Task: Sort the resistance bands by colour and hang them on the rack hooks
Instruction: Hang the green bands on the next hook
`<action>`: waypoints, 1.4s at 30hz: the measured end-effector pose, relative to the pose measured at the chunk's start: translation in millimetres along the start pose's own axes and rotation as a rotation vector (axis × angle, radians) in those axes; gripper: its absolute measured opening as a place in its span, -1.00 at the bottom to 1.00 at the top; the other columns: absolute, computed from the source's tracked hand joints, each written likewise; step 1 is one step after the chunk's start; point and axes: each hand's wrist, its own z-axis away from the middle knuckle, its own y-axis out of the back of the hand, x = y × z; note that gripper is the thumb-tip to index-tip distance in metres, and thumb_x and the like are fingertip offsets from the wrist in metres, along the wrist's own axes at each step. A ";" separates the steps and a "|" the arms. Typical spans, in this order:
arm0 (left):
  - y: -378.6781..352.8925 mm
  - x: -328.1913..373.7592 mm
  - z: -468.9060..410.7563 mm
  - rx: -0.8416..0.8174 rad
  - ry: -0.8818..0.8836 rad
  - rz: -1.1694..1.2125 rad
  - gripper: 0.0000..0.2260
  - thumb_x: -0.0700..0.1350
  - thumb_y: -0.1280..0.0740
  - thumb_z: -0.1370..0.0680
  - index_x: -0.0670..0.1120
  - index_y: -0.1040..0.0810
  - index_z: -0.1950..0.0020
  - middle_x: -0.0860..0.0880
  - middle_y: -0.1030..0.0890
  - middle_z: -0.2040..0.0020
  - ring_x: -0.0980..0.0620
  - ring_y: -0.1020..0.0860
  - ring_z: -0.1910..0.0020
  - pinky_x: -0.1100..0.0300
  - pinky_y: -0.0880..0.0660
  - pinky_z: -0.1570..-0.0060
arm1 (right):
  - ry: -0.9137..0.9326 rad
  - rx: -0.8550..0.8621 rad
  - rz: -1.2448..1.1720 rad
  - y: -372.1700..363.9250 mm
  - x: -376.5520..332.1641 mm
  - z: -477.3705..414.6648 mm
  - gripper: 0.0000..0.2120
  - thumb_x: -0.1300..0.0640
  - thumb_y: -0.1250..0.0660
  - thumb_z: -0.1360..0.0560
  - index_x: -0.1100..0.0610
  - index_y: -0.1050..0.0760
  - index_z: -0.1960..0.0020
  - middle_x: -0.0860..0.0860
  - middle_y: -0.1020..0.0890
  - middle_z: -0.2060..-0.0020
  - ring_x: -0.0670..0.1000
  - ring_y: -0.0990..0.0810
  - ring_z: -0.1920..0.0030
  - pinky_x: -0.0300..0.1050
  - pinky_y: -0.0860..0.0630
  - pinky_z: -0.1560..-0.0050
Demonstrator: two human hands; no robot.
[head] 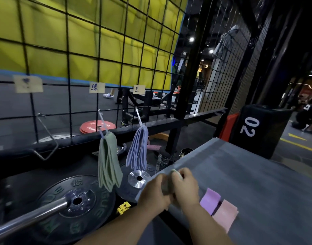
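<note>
Both my hands hold one pale green resistance band (167,184) over the near left edge of the grey table (257,174). My left hand (156,192) grips its lower part and my right hand (184,185) pinches its top. A purple band (210,200) and a pink band (225,215) lie flat on the table to the right of my hands. On the black wire rack (98,59), several green bands (108,161) hang from the middle hook and several lilac-blue bands (138,149) from the right hook. The left hook (45,137) carries nothing.
Paper labels (97,87) are clipped to the grid above each hook. Black weight plates (72,207) and a steel barbell (29,218) lie below the rack. A black box marked 02 (257,128) stands beyond the table. Red plates (97,126) lie behind the grid.
</note>
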 end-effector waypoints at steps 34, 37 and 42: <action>128.1 29.0 64.6 0.369 -0.174 0.409 -0.91 -0.11 -0.35 -0.55 0.00 -0.51 0.15 0.20 -0.55 0.30 0.28 -0.50 0.30 0.45 -0.37 0.30 | 0.223 -0.599 -0.501 -1.1 -79.3 44.5 -0.47 -0.15 -0.45 -0.30 0.10 -0.26 -0.03 0.07 -0.45 0.29 -0.02 -0.41 0.31 -0.15 -0.39 0.30; 145.2 31.2 71.3 0.424 -0.180 0.437 -0.91 -0.14 -0.36 -0.54 -0.01 -0.52 0.16 0.19 -0.53 0.31 0.26 -0.48 0.32 0.43 -0.38 0.30 | 0.247 -0.728 -0.604 -1.5 -88.1 42.4 -0.64 0.08 -0.47 -0.27 0.05 -0.32 0.08 0.15 -0.47 0.19 0.05 -0.39 0.25 -0.07 -0.36 0.25; 172.7 31.6 76.4 0.524 -0.218 0.401 -0.88 -0.11 -0.37 -0.52 0.04 -0.52 0.19 0.05 -0.51 0.31 0.20 -0.45 0.34 0.38 -0.37 0.31 | 0.342 -0.776 -0.596 -6.1 -112.2 41.1 -0.67 0.19 -0.44 -0.27 0.18 -0.40 0.04 0.13 -0.49 0.22 0.03 -0.45 0.27 -0.13 -0.37 0.25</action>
